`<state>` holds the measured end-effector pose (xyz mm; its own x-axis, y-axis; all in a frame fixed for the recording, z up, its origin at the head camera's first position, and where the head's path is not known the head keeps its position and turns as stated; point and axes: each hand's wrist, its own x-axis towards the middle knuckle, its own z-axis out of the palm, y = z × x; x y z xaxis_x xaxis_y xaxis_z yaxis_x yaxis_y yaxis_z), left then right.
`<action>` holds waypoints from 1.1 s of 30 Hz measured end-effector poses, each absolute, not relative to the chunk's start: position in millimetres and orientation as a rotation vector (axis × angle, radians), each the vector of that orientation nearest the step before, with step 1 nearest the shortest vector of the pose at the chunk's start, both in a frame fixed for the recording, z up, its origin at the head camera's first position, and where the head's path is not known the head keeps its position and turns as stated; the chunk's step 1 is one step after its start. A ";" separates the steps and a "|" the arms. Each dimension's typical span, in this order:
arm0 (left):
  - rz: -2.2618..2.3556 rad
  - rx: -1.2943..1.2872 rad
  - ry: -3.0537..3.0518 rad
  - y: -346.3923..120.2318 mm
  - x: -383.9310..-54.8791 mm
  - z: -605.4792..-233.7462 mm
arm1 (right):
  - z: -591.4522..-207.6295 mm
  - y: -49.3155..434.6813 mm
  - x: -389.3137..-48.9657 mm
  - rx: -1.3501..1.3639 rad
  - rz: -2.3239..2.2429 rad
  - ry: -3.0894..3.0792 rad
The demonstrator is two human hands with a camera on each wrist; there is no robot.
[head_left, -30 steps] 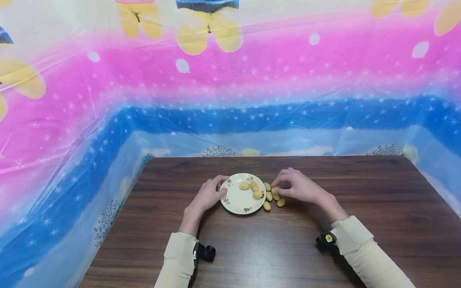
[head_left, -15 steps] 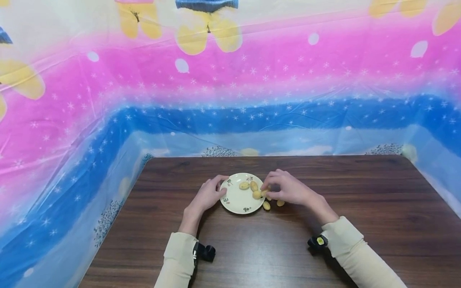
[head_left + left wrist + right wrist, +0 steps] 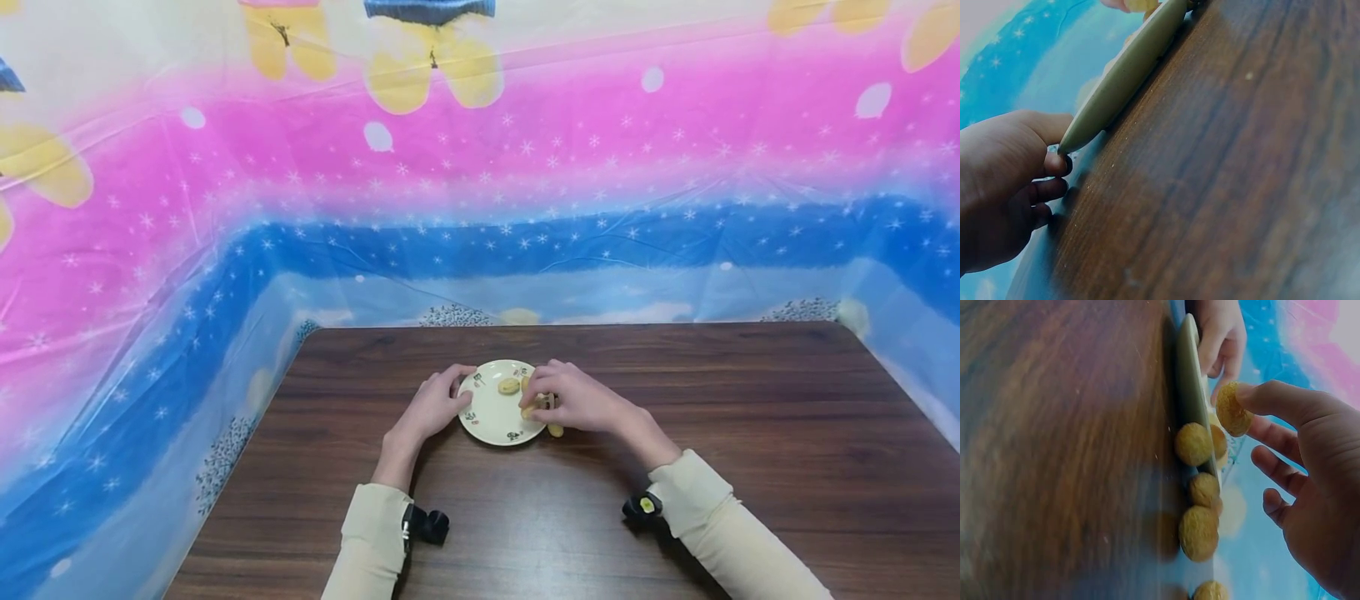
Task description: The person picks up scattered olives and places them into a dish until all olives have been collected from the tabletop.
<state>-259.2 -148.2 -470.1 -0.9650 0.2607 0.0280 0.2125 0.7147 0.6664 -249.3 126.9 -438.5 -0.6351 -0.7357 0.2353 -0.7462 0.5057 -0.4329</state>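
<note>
My left hand (image 3: 431, 407) pinches the left rim of a cream plate (image 3: 495, 423) with small printed motifs, thumb above and fingers below in the left wrist view. Over the plate's right side, my right hand (image 3: 583, 402) holds a small yellow-brown potato (image 3: 1234, 409) between thumb and fingers, above the rim. Another small potato (image 3: 509, 387) lies on the plate; others there are partly covered by the right hand. Several loose potatoes (image 3: 1199, 533) rest on the table beside the plate's right edge, mostly hidden by that hand in the head view.
The dark wooden table (image 3: 480, 517) extends around the plate on all sides. Behind it and along its left side hangs a patterned pink and blue cloth (image 3: 540, 242). Each sleeve carries a black wrist camera (image 3: 433, 527).
My right hand has moved left from the loose potatoes to over the plate, bringing a potato with it. The left hand and plate stay in place.
</note>
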 end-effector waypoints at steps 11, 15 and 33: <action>1.107 0.403 2.838 -149.1 -260.3 -470.6 | -443.2 113.4 -248.3 1.396 0.777 -2.723; 1.108 0.404 2.832 -149.0 -260.5 -469.6 | -445.3 112.3 -249.2 1.395 0.757 -2.728; 1.095 0.398 2.846 -150.0 -259.8 -471.9 | -441.2 141.1 -253.9 1.219 0.891 -2.701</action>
